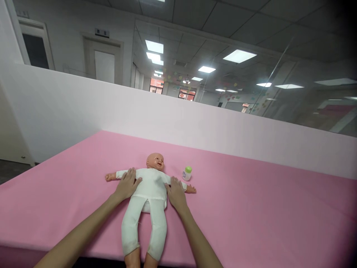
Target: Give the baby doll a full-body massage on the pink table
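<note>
A baby doll [152,184] with a white cloth body lies on its back, arms stretched out to both sides and legs towards me. My left hand [127,185] rests flat on the doll's sleeve and shoulder at the left, fingers extended. On the other side, my right hand [176,191] lies over the doll's other upper arm, its fingers also stretched out. Neither hand grips anything. Just beyond my right hand stands a small white jar [186,174] with a green lid, apart from the doll.
The doll and jar are on a pink-covered table [251,208], whose front edge runs below the doll's legs. A low white wall [195,126] borders the far side, with glass above it. Doors [104,63] show at the back left.
</note>
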Available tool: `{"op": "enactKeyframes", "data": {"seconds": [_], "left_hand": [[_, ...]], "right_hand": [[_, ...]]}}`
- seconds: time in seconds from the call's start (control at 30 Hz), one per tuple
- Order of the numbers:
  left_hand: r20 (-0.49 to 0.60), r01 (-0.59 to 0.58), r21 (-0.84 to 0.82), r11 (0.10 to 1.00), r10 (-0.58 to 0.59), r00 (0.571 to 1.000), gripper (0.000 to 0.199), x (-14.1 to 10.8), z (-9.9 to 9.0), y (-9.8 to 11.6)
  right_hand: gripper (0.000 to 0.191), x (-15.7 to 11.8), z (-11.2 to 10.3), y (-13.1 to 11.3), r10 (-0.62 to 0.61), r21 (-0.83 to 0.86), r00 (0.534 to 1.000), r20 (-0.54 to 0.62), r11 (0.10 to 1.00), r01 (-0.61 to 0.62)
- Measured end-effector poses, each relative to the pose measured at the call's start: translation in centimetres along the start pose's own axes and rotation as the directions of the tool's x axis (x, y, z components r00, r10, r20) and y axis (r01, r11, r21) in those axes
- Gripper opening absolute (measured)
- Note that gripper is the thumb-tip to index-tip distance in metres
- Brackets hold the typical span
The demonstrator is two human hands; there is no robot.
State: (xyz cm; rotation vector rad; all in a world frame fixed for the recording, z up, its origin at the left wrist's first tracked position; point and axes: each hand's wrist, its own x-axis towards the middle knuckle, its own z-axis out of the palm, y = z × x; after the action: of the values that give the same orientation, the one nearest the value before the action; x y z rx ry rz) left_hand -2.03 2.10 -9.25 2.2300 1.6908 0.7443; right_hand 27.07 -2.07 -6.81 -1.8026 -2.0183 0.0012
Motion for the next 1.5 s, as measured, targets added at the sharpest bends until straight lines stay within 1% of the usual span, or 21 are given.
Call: {"op": "enactKeyframes", "data": {"seconds": [0.1, 0.13, 0.2, 0.3, 0.37, 0.43, 0.47, 0.57, 0.6, 0.67, 0.73, 0.8, 0.87, 0.93, 1.07, 1.17, 1.27, 1.33, 1.4, 1.43, 1.5], "left_hand": [[-0.102, -0.015, 0.118, 0.993, 0.027, 0.994, 0.079, -0.7, -0.8, -2.2], [-0.112, -0.024, 0.125, 0.992, 0.038, 0.993, 0.076, -0.8, -1.2, -2.4], [-0.132, -0.003, 0.085, 0.996, 0.014, 0.991, 0.071, -0.8, -1.9, -1.8], [-0.185, 0.012, -0.059, 0.998, -0.023, 0.982, 0.075, -0.6, -2.6, 1.0], [-0.185, -0.061, -0.160, 0.985, 0.031, 0.982, 0.079, -0.5, -2.4, 3.4], [-0.126, -0.135, -0.276, 0.951, 0.104, 0.987, 0.080, -0.6, -1.8, 5.4], [-0.087, -0.144, -0.341, 0.929, 0.121, 0.989, 0.080, -0.6, -1.5, 6.2], [0.007, -0.112, -0.465, 0.878, 0.130, 0.991, 0.078, -0.4, -0.6, 7.0], [0.031, -0.099, -0.463, 0.881, 0.128, 0.991, 0.079, -0.3, -0.5, 6.8], [0.078, -0.067, -0.400, 0.914, 0.106, 0.991, 0.083, -0.1, -0.4, 5.9], [0.124, -0.016, -0.293, 0.956, 0.055, 0.991, 0.087, 0.1, -0.5, 4.6], [0.131, 0.018, -0.177, 0.984, 0.005, 0.991, 0.087, 0.1, -0.6, 3.2], [0.091, 0.013, -0.072, 0.997, -0.007, 0.996, 0.086, -0.1, -0.7, 1.7], [0.016, -0.009, 0.020, 1.000, 0.009, 1.000, 0.084, -0.3, -0.7, 0.3], [-0.116, -0.032, 0.163, 0.986, 0.051, 0.992, 0.081, -0.7, -0.7, -2.0], [-0.154, -0.014, 0.247, 0.969, 0.054, 0.987, 0.077, -0.9, -0.9, -2.7], [-0.186, -0.010, 0.317, 0.949, 0.073, 0.980, 0.072, -1.4, -1.9, -2.9], [-0.248, 0.029, 0.338, 0.941, 0.059, 0.967, 0.066, -1.8, -3.2, -3.3], [-0.298, 0.120, 0.315, 0.942, -0.022, 0.954, 0.058, -2.3, -4.9, -4.1], [-0.281, 0.164, 0.284, 0.945, -0.082, 0.956, 0.053, -2.6, -5.9, -4.5], [-0.162, 0.219, 0.204, 0.954, -0.188, 0.969, 0.047, -3.2, -7.7, -5.5]], "right_hand": [[0.068, -0.6, -0.4, 2.4, 0.011, -0.128, 0.999, -0.049, 0.992, -0.017], [0.067, -0.7, -0.6, 2.8, 0.013, -0.137, 0.998, -0.062, 0.990, -0.021], [0.069, -0.5, -1.2, 2.8, 0.025, -0.097, 0.995, -0.092, 0.995, -0.034], [0.078, -0.1, -2.0, 0.7, 0.042, 0.066, 0.987, -0.158, 0.997, -0.031], [0.080, 0.2, -2.0, -1.6, 0.034, 0.202, 0.985, -0.167, 0.979, 0.001], [0.081, 0.5, -1.4, -3.9, -0.009, 0.315, 0.992, -0.124, 0.948, 0.048], [0.080, 0.6, -1.0, -4.8, -0.042, 0.355, 0.995, -0.089, 0.932, 0.071], [0.077, 0.8, 0.4, -6.3, -0.131, 0.401, 0.991, 0.000, 0.908, 0.120], [0.076, 0.9, 0.7, -6.3, -0.146, 0.397, 0.989, 0.018, 0.909, 0.126], [0.076, 0.9, 0.9, -5.7, -0.147, 0.373, 0.988, 0.041, 0.920, 0.121], [0.076, 0.9, 0.8, -4.6, -0.114, 0.339, 0.992, 0.059, 0.937, 0.088], [0.076, 0.7, 0.4, -3.4, -0.062, 0.294, 0.995, 0.073, 0.955, 0.038], [0.075, 0.3, 0.2, -2.0, -0.025, 0.232, 0.997, 0.074, 0.973, 0.007], [0.073, 0.0, 0.0, -0.5, -0.005, 0.156, 0.998, 0.061, 0.988, -0.005], [0.067, -0.4, 0.3, 2.5, -0.021, -0.015, 1.000, 0.004, 1.000, 0.021], [0.062, -0.6, 0.5, 4.5, -0.071, -0.134, 0.995, -0.064, 0.989, 0.062], [0.058, -1.1, 0.0, 6.0, -0.088, -0.165, 0.984, -0.154, 0.984, 0.062], [0.057, -1.6, -0.9, 6.8, -0.020, -0.159, 0.972, -0.234, 0.987, -0.018], [0.058, -2.1, -2.1, 7.5, 0.134, -0.178, 0.944, -0.300, 0.965, -0.194], [0.058, -2.4, -2.6, 7.8, 0.224, -0.193, 0.923, -0.312, 0.936, -0.293], [0.059, -2.6, -3.5, 8.3, 0.383, -0.192, 0.878, -0.286, 0.875, -0.444]]}}
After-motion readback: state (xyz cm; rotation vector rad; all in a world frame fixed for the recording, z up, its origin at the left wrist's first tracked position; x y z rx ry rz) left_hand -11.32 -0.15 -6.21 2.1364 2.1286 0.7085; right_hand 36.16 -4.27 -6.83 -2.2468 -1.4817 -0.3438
